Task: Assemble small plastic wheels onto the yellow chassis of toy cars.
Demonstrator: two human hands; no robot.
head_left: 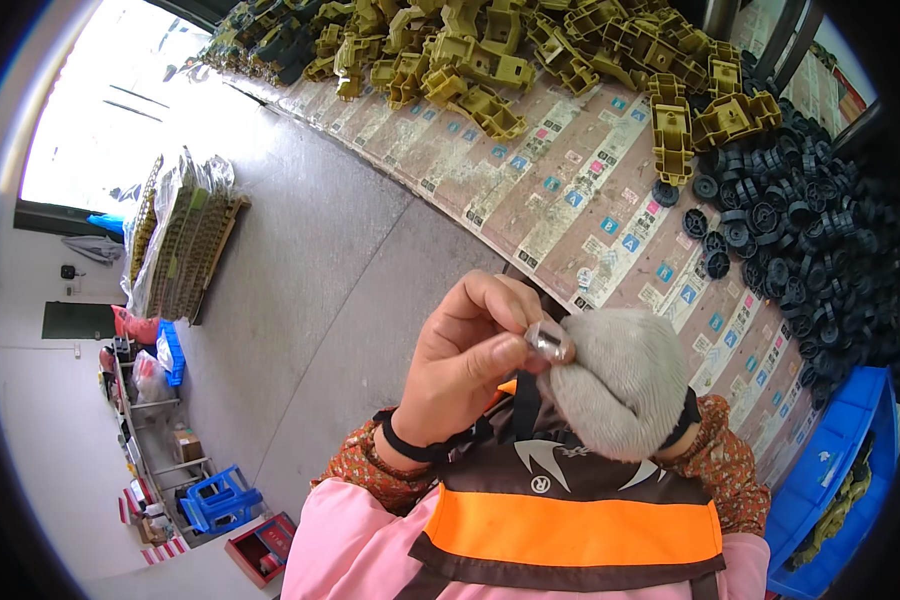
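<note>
Both hands meet in front of my chest. My left hand (467, 350) is bare, its thumb and forefinger pinching a small, clear, shiny piece (547, 341) with a dark spot in it. My right hand (620, 385) wears a grey knitted glove and is curled up against that piece. A bare fingertip seems to show at the glove's edge beside the shiny piece. Whatever the gloved fingers enclose is hidden.
Ahead, a table (530, 215) covered with printed sheeting carries a heap of olive-yellow plastic parts (480, 60) and a pile of black wheels (770, 220). A blue crate (830, 480) stands at right. Leftward are a wrapped stack (185, 235) and a blue stool (220, 500).
</note>
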